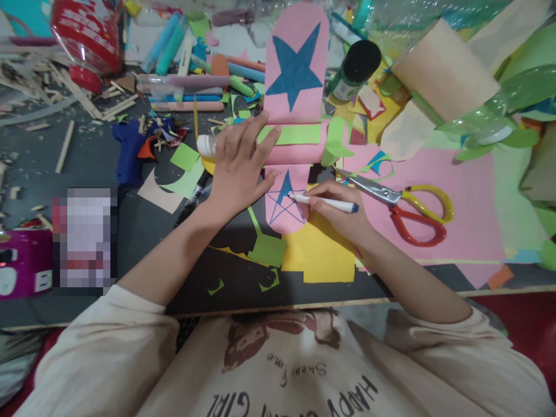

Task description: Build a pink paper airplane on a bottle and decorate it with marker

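A long pink paper piece (296, 87) lies on the dark table, with a filled blue star on its far end and a green paper band (295, 134) across its middle. Its near end (282, 223) carries a blue star outline, partly coloured in. My left hand (240, 168) lies flat with fingers spread on the pink paper beside the outlined star. My right hand (336, 211) is closed around a white marker with a blue cap end (324, 202), its tip touching the star outline.
Scissors with yellow and red handles (403, 208) lie on a big pink sheet (460, 231) to the right. Yellow paper (321, 255) and green scraps sit near me. A blue glue gun (130, 147), wooden sticks, paper rolls, a green bottle (354, 69) and a red container (89, 35) crowd the back.
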### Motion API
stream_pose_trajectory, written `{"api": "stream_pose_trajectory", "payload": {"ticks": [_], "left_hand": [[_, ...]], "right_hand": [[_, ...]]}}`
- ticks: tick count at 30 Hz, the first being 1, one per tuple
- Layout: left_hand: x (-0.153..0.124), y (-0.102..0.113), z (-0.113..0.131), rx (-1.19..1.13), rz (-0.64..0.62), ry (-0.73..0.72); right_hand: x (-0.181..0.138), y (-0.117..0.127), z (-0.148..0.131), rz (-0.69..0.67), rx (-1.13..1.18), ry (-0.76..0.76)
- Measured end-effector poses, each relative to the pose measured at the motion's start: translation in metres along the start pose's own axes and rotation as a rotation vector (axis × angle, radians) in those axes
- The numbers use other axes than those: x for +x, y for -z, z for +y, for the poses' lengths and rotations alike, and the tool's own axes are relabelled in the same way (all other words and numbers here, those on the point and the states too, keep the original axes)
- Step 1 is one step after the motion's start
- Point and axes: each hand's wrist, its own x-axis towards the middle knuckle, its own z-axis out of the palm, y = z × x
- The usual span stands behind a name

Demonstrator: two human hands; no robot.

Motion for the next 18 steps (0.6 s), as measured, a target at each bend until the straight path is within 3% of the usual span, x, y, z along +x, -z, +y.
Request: {"api": "stream_pose_trajectory", "payload": {"ticks": [18], "left_hand": [[0.0016, 0.0031, 0.0026, -0.048, -0.041, 0.029]], "right_hand": [[-0.0007, 0.0023, 0.0021, -0.002, -0.001, 0.030]]}}
